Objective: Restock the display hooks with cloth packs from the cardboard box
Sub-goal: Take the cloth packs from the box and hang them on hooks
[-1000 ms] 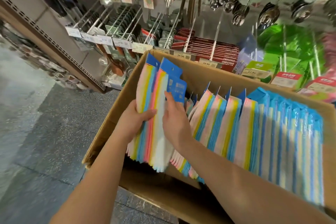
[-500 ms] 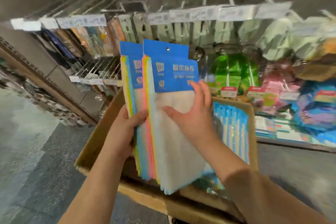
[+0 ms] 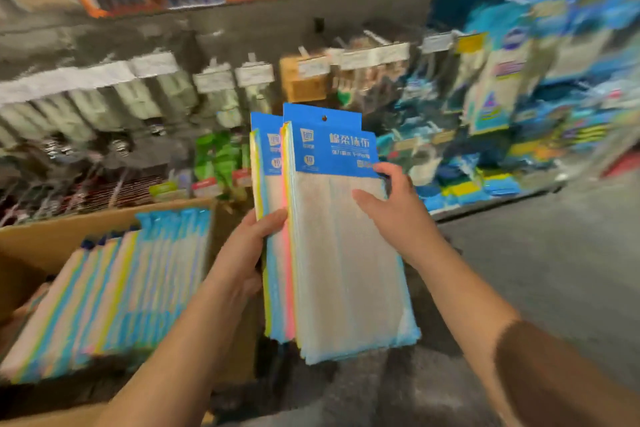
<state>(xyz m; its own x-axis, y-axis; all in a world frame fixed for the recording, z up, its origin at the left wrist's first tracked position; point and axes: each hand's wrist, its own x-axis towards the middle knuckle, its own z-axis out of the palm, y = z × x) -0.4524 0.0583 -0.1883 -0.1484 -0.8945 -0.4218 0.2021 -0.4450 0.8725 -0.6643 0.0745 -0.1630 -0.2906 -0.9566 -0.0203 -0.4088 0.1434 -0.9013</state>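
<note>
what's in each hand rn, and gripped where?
Both hold cloth packs lifted out of the cardboard box. Left hand grips the rear pack at its left edge. Right hand holds the front pack at its right edge, just under the blue header card.

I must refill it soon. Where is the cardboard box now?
In the head view, the cardboard box sits lower left, left of the left hand, below the display hooks.

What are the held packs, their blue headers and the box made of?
Cloth packs: soft woven-looking cloth in stacked pastel layers, probably microfibre. Blue header: likely glossy printed card, flat with a punched hang hole. Cardboard box: matte brown cardboard, probably corrugated; blur hides the edge.
</note>
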